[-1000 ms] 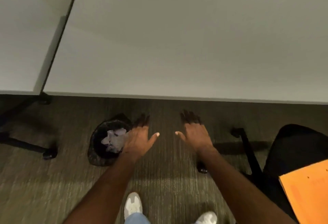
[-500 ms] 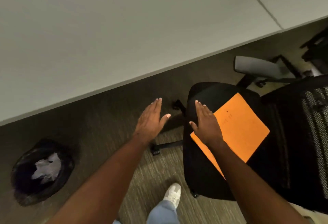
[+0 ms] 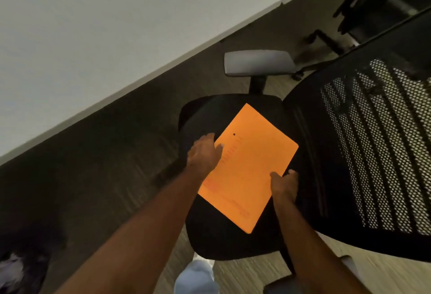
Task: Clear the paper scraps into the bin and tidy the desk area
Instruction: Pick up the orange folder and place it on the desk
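An orange envelope (image 3: 247, 167) lies flat on the black seat of an office chair (image 3: 210, 235). My left hand (image 3: 204, 153) is at its left edge, thumb resting on top and fingers curled over the rim. At the right edge, my right hand (image 3: 283, 185) pinches the envelope, thumb on top. A black bin (image 3: 28, 256) stands on the carpet at the bottom left, holding crumpled pale paper (image 3: 11, 270) that is blurred and cut by the frame.
The white desk (image 3: 93, 25) runs diagonally across the top left. The chair's mesh back (image 3: 373, 153) fills the right side and its grey armrest (image 3: 256, 62) sits beyond the seat. Another chair's black base (image 3: 326, 39) stands at the top right.
My view swung right from the bin to the chair. Both hands moved from hovering open over the floor to the envelope's two edges and closed on it.
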Demonstrator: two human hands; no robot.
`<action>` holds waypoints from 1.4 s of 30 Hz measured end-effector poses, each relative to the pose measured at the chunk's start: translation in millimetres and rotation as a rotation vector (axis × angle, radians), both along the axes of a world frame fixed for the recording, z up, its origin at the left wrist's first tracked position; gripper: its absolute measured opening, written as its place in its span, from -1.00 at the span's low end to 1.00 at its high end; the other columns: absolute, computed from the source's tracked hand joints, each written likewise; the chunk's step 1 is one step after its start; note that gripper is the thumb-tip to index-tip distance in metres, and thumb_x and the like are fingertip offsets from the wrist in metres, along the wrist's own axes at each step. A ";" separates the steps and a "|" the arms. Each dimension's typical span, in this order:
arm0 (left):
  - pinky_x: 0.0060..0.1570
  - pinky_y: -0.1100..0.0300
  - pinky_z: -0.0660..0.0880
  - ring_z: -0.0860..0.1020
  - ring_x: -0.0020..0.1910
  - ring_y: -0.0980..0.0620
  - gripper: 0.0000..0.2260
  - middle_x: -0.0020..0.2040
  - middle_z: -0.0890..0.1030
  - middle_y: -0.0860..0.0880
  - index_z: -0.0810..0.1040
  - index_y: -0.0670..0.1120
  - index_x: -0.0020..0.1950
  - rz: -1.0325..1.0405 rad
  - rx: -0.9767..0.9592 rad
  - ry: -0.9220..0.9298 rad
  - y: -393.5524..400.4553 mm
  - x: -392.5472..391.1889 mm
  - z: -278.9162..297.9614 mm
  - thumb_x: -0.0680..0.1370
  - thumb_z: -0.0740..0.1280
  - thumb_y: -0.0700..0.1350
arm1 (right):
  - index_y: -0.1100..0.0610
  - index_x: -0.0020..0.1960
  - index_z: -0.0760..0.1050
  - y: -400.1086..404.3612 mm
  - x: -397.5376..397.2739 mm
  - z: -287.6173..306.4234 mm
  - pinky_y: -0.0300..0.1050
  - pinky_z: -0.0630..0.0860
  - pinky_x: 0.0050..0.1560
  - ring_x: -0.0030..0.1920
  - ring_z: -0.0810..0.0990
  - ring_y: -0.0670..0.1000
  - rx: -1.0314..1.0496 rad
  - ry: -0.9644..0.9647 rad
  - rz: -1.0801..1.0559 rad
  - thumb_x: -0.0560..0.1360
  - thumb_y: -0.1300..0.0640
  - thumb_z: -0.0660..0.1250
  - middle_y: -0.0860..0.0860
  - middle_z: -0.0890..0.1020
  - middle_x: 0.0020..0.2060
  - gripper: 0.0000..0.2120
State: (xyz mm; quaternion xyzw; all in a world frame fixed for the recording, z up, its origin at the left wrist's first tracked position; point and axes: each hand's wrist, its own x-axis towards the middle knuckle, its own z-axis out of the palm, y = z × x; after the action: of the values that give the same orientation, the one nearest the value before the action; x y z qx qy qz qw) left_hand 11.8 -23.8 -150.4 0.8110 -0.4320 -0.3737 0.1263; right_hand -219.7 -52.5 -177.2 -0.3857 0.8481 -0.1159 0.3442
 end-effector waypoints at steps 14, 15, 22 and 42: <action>-0.25 0.18 0.45 0.57 -0.20 0.02 -0.96 -0.11 0.66 -0.04 0.60 -0.06 -0.07 0.256 -0.011 0.195 10.0 1.2 -26.2 0.58 0.37 -0.14 | 0.24 0.21 0.56 7.4 -5.5 -13.8 0.13 0.61 0.07 -0.04 0.63 0.16 -0.017 -0.276 -0.201 0.54 0.27 0.35 0.18 0.66 0.04 -0.75; -0.30 0.21 0.42 0.56 -0.22 0.04 -0.94 -0.14 0.64 -0.02 0.59 -0.05 -0.10 0.270 -0.029 0.205 13.1 3.9 -24.6 0.57 0.38 -0.16 | 0.25 0.21 0.56 7.2 -2.7 -8.7 0.12 0.61 0.07 -0.05 0.63 0.14 -0.042 -0.300 -0.189 0.54 0.29 0.33 0.18 0.66 0.01 -0.75; -0.12 -0.02 0.63 0.68 -0.15 -0.08 -0.84 -0.18 0.69 -0.06 0.60 0.02 -0.20 0.504 -0.123 0.340 48.1 41.1 7.4 0.55 0.40 -0.21 | 0.20 0.18 0.59 -1.1 36.6 46.0 -0.02 0.63 -0.03 -0.08 0.68 0.03 -0.166 -0.453 -0.041 0.54 0.33 0.33 0.08 0.70 -0.04 -0.77; -0.06 -0.04 0.64 0.70 -0.13 -0.04 -0.85 -0.13 0.71 -0.01 0.61 0.08 -0.14 1.066 -0.543 0.258 219.0 222.2 284.7 0.57 0.38 -0.16 | -0.16 -0.02 0.64 48.7 301.3 317.1 -0.07 0.68 -0.14 -0.13 0.73 -0.05 -0.307 -0.912 0.665 0.56 0.32 0.32 -0.10 0.74 -0.16 -0.64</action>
State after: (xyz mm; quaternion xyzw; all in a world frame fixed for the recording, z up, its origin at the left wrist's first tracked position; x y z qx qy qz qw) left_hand 234.1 195.2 134.2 0.8027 -0.0278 -0.2307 0.5493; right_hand 81.6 -3.9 139.9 -0.5877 0.4210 -0.2776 0.6327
